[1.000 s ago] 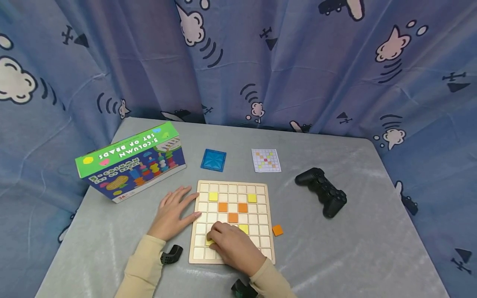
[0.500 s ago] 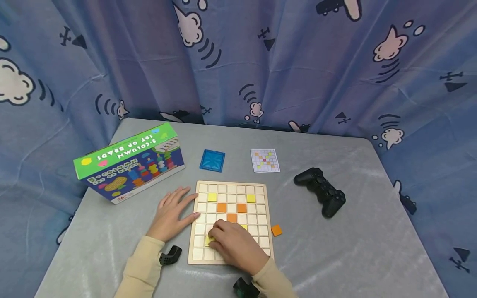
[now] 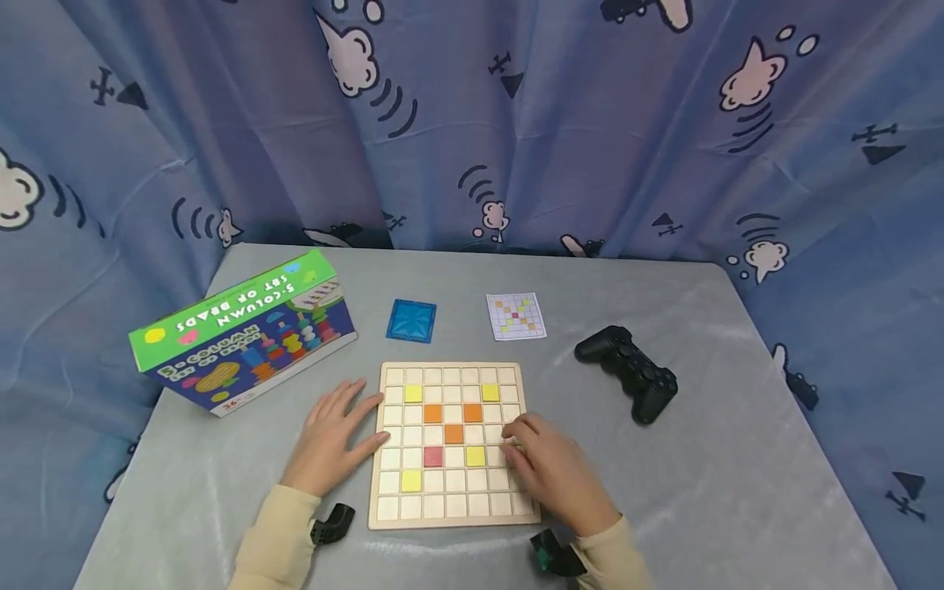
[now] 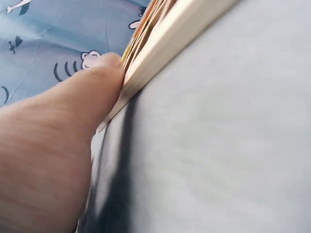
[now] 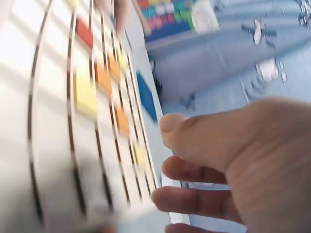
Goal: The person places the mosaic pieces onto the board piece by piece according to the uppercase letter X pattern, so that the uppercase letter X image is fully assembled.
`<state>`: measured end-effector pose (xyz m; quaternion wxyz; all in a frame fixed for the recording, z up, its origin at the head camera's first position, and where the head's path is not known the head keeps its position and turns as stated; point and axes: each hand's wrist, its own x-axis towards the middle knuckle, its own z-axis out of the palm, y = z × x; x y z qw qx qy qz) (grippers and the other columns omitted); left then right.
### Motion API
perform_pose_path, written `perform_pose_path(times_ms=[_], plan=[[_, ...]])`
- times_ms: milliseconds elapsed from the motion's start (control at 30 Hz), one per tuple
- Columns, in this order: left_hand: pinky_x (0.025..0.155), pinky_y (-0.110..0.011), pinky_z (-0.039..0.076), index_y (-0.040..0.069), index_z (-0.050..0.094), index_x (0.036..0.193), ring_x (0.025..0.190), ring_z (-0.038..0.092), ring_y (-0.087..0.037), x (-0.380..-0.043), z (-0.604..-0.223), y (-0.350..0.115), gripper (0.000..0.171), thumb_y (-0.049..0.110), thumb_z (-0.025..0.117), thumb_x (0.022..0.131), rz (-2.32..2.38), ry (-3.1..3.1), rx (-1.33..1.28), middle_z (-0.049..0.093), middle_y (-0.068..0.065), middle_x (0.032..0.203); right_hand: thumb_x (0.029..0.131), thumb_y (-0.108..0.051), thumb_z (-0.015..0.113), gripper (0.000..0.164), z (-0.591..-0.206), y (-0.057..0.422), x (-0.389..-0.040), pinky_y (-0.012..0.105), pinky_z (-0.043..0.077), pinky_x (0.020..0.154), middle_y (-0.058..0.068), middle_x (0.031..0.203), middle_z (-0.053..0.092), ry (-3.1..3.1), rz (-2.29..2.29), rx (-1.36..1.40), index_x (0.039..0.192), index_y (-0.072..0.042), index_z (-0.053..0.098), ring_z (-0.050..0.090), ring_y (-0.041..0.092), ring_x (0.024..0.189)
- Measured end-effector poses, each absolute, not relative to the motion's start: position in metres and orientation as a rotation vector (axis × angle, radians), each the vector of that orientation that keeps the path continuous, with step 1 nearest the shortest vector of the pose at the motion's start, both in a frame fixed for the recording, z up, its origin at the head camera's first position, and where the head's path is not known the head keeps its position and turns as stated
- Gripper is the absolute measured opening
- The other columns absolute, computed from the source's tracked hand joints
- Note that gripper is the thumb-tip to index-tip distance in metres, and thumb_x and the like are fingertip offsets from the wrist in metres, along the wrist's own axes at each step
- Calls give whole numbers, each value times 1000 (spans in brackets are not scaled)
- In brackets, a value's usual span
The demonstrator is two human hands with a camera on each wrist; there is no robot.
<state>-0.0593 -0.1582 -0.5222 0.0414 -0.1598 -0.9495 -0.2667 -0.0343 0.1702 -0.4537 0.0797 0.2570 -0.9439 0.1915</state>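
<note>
A square wooden grid board [image 3: 454, 524] lies on the table, with several yellow tiles, three orange tiles and one red tile [image 3: 433, 456] on it. Lowest of the yellow ones is a yellow tile [image 3: 410, 480] at the lower left. My left hand [image 3: 324, 442] lies spread at the board's left side, thumb and index fingertips at its edge; the left wrist view has the thumb [image 4: 104, 73] against the wooden side. Over the board's right edge hovers my right hand [image 3: 556, 471], fingers loosely bent. Nothing shows between its thumb [image 5: 194, 136] and fingers in the right wrist view.
A green and blue bead-set box [image 3: 243, 332] stands at the back left. Behind the board lie a blue square case [image 3: 411, 320] and a printed pattern card [image 3: 516, 316]. To the right is a black game controller [image 3: 627, 373]. A patterned curtain [image 3: 442, 123] hangs behind the table.
My right hand has left the lower-left yellow tile and moved right to the board's edge, uncovering the red tile. It now covers the spot where a loose orange tile lay. The left hand stays.
</note>
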Motion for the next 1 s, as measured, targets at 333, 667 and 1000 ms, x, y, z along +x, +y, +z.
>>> perform_pose_path(times_ms=[333, 667, 1000], plan=[[115, -54, 18, 26, 57, 134, 140, 30, -30, -45, -528, -162, 55, 47, 69, 84, -829, -2863, -511, 41, -6, 149, 83, -24, 76, 26, -461, 214, -15, 35, 53, 75, -1, 101, 60, -3109, 510, 410, 104, -13, 66, 59, 13, 88], [115, -52, 17, 28, 56, 135, 141, 30, -28, -46, -534, -165, 54, 50, 65, 87, -857, -2868, -482, 41, -3, 149, 82, -23, 77, 31, -472, 209, -19, 36, 52, 76, 3, 101, 59, -3094, 468, 382, 107, -9, 65, 59, 18, 89], [116, -52, 15, 30, 53, 137, 142, 28, -26, -48, -534, -166, 52, 50, 61, 89, -889, -2875, -493, 39, -1, 151, 82, -11, 74, 30, -476, 206, -20, 37, 54, 78, 7, 101, 59, -3095, 409, 358, 110, -3, 65, 59, 21, 90]])
